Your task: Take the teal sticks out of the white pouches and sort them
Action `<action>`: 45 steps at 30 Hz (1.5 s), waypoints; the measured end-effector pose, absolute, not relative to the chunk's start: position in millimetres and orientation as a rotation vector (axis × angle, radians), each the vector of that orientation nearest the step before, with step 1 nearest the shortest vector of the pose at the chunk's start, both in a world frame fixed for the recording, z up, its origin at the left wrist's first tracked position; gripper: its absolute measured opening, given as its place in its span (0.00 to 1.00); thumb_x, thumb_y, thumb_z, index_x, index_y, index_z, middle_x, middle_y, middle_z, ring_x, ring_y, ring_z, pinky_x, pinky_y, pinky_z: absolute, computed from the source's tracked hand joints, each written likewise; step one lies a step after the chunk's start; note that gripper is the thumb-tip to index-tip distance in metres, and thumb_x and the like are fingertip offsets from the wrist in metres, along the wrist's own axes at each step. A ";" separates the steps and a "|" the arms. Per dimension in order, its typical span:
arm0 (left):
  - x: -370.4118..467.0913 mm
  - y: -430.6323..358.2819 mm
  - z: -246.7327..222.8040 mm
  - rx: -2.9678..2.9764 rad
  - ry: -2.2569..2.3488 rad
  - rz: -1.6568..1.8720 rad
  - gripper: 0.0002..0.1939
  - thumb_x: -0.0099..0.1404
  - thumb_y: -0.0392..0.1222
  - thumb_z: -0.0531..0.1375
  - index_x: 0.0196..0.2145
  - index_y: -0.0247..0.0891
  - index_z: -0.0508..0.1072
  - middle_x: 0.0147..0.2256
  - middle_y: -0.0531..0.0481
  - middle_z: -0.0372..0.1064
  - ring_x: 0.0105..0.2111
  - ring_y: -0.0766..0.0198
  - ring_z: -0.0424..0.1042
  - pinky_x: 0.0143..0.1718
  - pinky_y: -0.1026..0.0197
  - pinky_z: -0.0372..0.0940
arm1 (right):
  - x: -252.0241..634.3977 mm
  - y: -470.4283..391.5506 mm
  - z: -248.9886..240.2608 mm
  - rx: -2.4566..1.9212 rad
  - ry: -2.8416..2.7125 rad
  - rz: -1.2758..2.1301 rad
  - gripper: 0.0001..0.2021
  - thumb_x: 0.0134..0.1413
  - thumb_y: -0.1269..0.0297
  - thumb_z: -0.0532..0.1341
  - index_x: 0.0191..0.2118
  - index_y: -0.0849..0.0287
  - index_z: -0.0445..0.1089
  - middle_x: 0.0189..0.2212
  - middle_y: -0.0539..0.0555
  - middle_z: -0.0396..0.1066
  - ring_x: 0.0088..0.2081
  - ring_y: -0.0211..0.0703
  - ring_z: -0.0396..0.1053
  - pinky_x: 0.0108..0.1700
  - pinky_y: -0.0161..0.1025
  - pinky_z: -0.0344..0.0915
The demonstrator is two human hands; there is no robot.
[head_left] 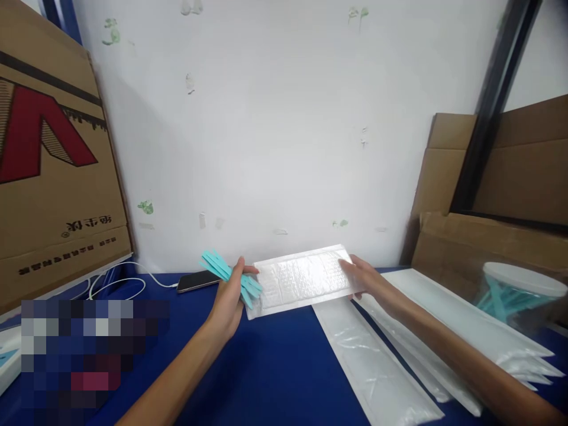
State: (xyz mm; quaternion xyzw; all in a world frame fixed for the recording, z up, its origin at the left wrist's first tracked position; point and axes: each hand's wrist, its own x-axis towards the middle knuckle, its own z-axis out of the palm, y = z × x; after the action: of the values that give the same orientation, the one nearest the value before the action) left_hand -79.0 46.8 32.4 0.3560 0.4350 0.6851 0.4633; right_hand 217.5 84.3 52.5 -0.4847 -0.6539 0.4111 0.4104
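My left hand (231, 296) is closed around a bundle of flat turquoise strips (216, 264), whose ends fan out on both sides of the fingers. A white bubble mailer (302, 278) is held up above the table between my two hands. Its left end lies against my left hand's fingers and the strips. At the other end, my right hand (361, 278) grips the mailer, thumb on the front and fingers behind. Below it, another long white padded mailer (381, 367) lies on the blue tabletop (266, 367).
More white mailers (461, 319) are stacked at the right, partly behind my right forearm. A clear tub (510, 296) of turquoise strips stands beyond them. A phone (197, 281) with a white cable lies by the wall. Cardboard boxes (57, 207) flank both sides.
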 end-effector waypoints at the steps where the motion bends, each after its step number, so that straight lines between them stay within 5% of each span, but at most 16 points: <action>1: -80.4 47.9 30.9 0.863 1.091 1.686 0.25 0.54 0.65 0.66 0.29 0.37 0.77 0.30 0.54 0.67 0.27 0.69 0.65 0.26 0.67 0.59 | 218.8 87.2 49.7 -1.261 -1.716 0.955 0.20 0.63 0.45 0.54 0.49 0.56 0.63 0.28 0.51 0.72 0.25 0.42 0.71 0.24 0.34 0.61; 5: -83.8 48.2 29.9 0.863 1.114 1.639 0.27 0.53 0.65 0.66 0.30 0.35 0.78 0.28 0.55 0.67 0.25 0.70 0.65 0.25 0.67 0.59 | 223.9 95.4 41.6 -1.381 -1.873 0.693 0.18 0.65 0.49 0.52 0.52 0.55 0.61 0.25 0.49 0.73 0.25 0.42 0.72 0.26 0.35 0.64; 15: -87.7 41.7 47.2 0.861 1.130 1.563 0.21 0.54 0.59 0.66 0.26 0.35 0.76 0.23 0.53 0.69 0.20 0.69 0.65 0.21 0.66 0.59 | 228.3 102.4 38.0 -1.593 -1.952 0.693 0.15 0.67 0.58 0.52 0.54 0.56 0.61 0.24 0.49 0.72 0.21 0.40 0.70 0.24 0.36 0.65; 23: -104.8 46.3 51.2 0.968 1.240 1.447 0.21 0.54 0.56 0.63 0.16 0.37 0.68 0.15 0.55 0.60 0.15 0.70 0.60 0.17 0.67 0.55 | 229.4 101.9 38.5 -1.591 -2.042 0.641 0.25 0.64 0.40 0.48 0.38 0.55 0.71 0.25 0.53 0.75 0.26 0.46 0.74 0.27 0.38 0.65; 27: -118.3 50.1 52.0 1.055 1.328 1.319 0.20 0.51 0.53 0.65 0.13 0.37 0.68 0.12 0.54 0.57 0.12 0.68 0.57 0.15 0.65 0.52 | 220.7 91.7 49.6 -1.455 -1.947 0.537 0.28 0.65 0.39 0.44 0.39 0.54 0.73 0.29 0.52 0.77 0.30 0.45 0.75 0.34 0.39 0.67; 34: -120.0 52.4 56.6 1.299 1.588 1.471 0.26 0.56 0.52 0.64 0.07 0.39 0.66 0.11 0.51 0.60 0.15 0.66 0.60 0.21 0.63 0.54 | 198.8 70.3 46.8 -1.203 -1.992 0.671 0.29 0.65 0.39 0.47 0.33 0.57 0.74 0.24 0.51 0.73 0.26 0.41 0.70 0.30 0.37 0.63; 37: -103.2 43.7 63.4 1.452 1.506 1.554 0.28 0.60 0.54 0.59 0.08 0.40 0.62 0.20 0.46 0.72 0.22 0.62 0.70 0.29 0.62 0.61 | 190.9 53.9 50.8 -1.091 -2.019 0.763 0.25 0.65 0.41 0.50 0.42 0.56 0.74 0.27 0.51 0.71 0.25 0.38 0.65 0.29 0.36 0.62; 41: -63.9 25.8 56.1 1.696 1.502 1.292 0.29 0.64 0.59 0.53 0.11 0.41 0.61 0.10 0.52 0.56 0.14 0.64 0.59 0.22 0.61 0.55 | 182.0 27.7 57.5 -0.973 -2.053 1.016 0.26 0.60 0.44 0.59 0.59 0.48 0.64 0.36 0.49 0.66 0.27 0.35 0.61 0.32 0.35 0.62; 45: -25.4 6.9 33.3 1.880 1.405 1.029 0.25 0.64 0.53 0.54 0.13 0.40 0.58 0.13 0.55 0.52 0.15 0.69 0.49 0.19 0.61 0.44 | 170.3 9.6 48.9 -0.814 -2.001 1.206 0.32 0.51 0.47 0.68 0.59 0.46 0.61 0.36 0.47 0.62 0.29 0.35 0.58 0.33 0.34 0.59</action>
State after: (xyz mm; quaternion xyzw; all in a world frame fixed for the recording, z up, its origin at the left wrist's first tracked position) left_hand -25.4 6.9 33.3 0.7031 0.5255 0.3849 0.2852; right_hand 170.3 9.6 48.9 -0.3109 -0.7641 0.4605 0.3277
